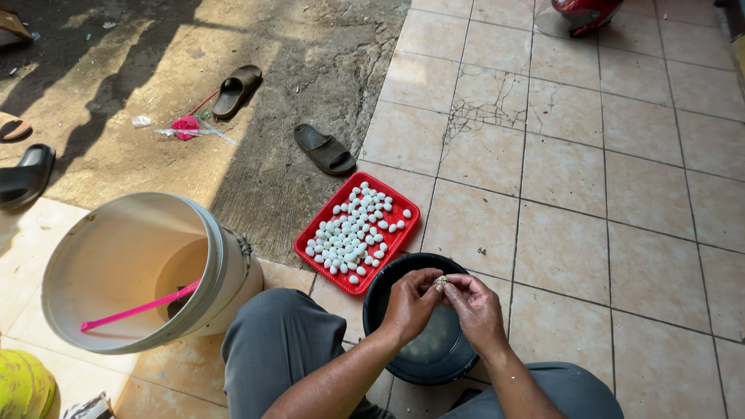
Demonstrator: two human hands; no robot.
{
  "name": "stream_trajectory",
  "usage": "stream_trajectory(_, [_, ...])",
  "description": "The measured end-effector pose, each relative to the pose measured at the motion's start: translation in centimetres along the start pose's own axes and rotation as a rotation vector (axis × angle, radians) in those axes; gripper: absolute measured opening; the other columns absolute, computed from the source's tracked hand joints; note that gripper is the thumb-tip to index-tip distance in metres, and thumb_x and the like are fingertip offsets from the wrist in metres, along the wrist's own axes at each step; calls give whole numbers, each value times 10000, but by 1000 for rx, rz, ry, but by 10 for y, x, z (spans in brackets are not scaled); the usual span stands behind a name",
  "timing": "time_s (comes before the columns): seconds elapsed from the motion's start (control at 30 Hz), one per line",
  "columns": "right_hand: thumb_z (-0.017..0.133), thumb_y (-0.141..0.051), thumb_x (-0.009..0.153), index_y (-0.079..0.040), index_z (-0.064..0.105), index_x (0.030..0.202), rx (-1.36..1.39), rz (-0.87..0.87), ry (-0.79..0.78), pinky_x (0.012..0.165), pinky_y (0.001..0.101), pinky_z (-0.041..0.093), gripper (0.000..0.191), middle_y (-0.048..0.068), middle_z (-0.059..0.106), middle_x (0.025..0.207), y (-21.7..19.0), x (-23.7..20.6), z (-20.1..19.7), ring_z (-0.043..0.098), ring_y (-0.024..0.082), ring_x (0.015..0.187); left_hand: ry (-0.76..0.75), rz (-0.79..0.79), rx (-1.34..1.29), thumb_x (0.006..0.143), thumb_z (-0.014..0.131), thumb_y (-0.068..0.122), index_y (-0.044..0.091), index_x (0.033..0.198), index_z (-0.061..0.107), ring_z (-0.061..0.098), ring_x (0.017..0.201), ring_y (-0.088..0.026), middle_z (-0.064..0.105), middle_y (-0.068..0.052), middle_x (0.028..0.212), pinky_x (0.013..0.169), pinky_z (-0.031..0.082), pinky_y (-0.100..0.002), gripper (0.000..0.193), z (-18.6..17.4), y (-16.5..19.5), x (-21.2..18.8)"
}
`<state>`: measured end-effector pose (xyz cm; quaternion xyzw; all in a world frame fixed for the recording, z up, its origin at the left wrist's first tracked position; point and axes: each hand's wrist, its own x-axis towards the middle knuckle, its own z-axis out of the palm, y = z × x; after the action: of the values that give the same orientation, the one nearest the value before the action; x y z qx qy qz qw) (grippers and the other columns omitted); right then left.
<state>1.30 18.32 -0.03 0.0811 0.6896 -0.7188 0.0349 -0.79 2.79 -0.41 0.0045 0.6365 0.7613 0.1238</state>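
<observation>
Both grips pinching one small speckled egg (441, 280) over black bowl (388, 291), red tray (403, 203) beside.

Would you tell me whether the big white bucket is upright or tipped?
Tipped: the white bucket leans, mouth facing the camera, pink stick inside.

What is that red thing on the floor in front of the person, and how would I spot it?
Start at the big white bucket on the left and look right, past the knee. Just beyond the black bowl under the hands lies a square red tray on the tiled floor. It alone is filled with small white peeled eggs.
</observation>
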Motion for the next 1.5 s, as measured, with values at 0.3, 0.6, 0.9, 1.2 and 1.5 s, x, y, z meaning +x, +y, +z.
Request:
stream_trajectory(0.3, [695,-51,919,-32,725,1046,-584,-334,41,676,297,582,131,106,767,886,-14,-10,-8,741,156,760,-76,31,14,955,738,107,-23,1195,729,703,886,-119,720,-67,1090,757,597,-273,273,-17,-33,-3])
stream_trajectory(0.6, [688,-17,921,-11,664,1008,-543,-311,13,666,299,596,90,107,746,846,-23,-20,-3,745,156,756,-162,-86,-206,967,742,106,-32,1249,711,724,989,-144,747,-125,1140,848,629,-302,315,-22,-40,-14])
stream_trajectory(0.9, [618,-13,961,13,587,1047,-107,-33,-46,724,248,608,95,50,683,923,-13,-15,-9,682,77,824,-213,-270,-577,1017,618,123,-27,1371,586,741,1031,-233,723,-155,1186,857,610,-330,386,-21,-41,-11])
stream_trajectory(1.2, [611,-4,950,12,645,1039,-457,-72,27,693,267,576,97,73,704,893,-14,-15,-18,679,94,762,-316,-283,-550,1047,633,130,-18,1402,595,687,1063,-208,706,-153,1257,890,574,-341,386,-27,-35,-8])
stream_trajectory(1.5, [726,-18,908,11,702,1061,-429,-230,-11,707,294,612,158,127,740,987,-28,-25,-8,742,198,840,-237,-162,-488,955,724,24,-1,1289,665,696,1070,-154,713,-93,1165,977,606,-327,340,-22,-39,-7])
